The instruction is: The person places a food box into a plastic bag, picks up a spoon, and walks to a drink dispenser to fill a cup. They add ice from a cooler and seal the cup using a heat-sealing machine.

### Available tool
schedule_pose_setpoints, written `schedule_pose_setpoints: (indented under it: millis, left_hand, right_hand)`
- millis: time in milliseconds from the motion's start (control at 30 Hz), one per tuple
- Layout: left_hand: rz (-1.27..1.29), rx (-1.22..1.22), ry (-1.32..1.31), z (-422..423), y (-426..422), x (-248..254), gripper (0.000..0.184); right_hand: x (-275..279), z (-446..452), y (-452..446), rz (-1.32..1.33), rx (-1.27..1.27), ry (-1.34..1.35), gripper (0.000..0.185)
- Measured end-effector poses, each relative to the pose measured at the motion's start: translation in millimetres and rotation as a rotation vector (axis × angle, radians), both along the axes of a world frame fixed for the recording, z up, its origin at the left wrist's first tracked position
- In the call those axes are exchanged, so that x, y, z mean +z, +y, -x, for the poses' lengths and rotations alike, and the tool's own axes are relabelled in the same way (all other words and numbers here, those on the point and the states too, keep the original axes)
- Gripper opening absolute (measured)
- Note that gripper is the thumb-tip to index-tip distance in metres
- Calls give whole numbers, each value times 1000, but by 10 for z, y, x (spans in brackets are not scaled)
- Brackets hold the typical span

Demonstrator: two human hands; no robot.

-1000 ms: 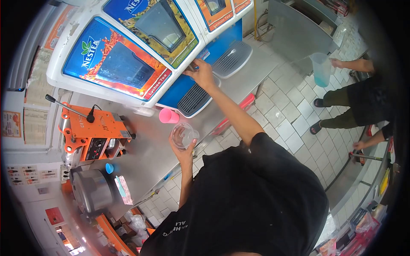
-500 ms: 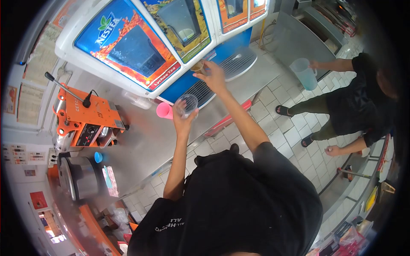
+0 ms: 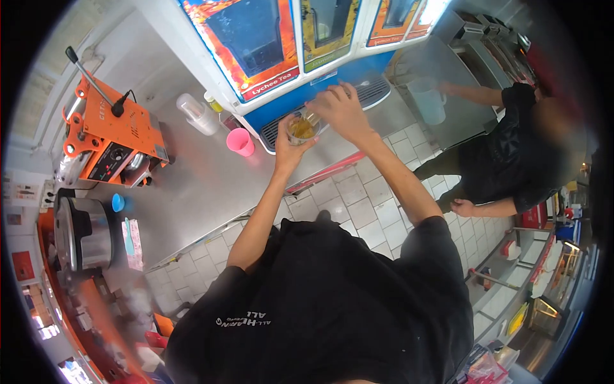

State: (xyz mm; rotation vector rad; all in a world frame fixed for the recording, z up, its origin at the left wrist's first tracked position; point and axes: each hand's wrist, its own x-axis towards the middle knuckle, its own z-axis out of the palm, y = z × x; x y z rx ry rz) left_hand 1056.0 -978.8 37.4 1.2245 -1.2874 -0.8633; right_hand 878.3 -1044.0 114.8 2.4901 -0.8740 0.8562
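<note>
1. So, far left there's a big silvery pot (image 3: 93, 233), with a little blue cup (image 3: 118, 203) and a pink-patterned strip (image 3: 134, 251) just beside it.
2. Above those sits a boxy orange machine (image 3: 118, 134) with a long lever and a black plug resting on top.
3. The tabletop (image 3: 201, 189) is bare metal, kinda dull, with soft reflections. A stack of clear cups (image 3: 197, 116) lies on its side near the wall, and a pink cup (image 3: 240, 142) is near the drip tray (image 3: 272, 136).
4. Big white and blue drinks dispenser (image 3: 252, 93) at the back; one panel reads "Lychee Tea".
5. The left hand (image 3: 291, 150) has its fingers wrapped round a clear cup (image 3: 303, 131), held up in front of the drip tray. It's see-through, wide-mouthed, with yellowish-brown liquid inside.
6. The right hand (image 3: 342, 115) comes in over that cup, fingers gripping a small see-through vessel (image 3: 312, 118) right at the rim. Mostly hidden, tbh, but it looks amber.
7. Pale tiled floor (image 3: 355, 208) below, then another person (image 3: 505, 157) in dark clothes at right, by a blurry translucent jug (image 3: 427, 102).
</note>
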Motion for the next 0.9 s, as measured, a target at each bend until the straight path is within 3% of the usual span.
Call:
schedule_pose_setpoints:
  millis: [267,467,667,733,900]
  left_hand:
    - [51,18,-27,-2,116,30,83]
    - [8,31,-3,-18,129,65,85]
    - [61,30,-3,-161,63,29,86]
    - [71,37,36,-203,61,45,86]
    - [55,30,54,-316,90,21,87]
  right_hand:
    - [-6,-94,107,92,119,202,34]
    - [-87,-110,147,54,42,67,32]
    - [-173,-190,19,-239,-139,-283,38]
    - [-205,-325,-120,-534,-188,-730,43]
    - [-414,-630,-510,-574,-282,-864,45]
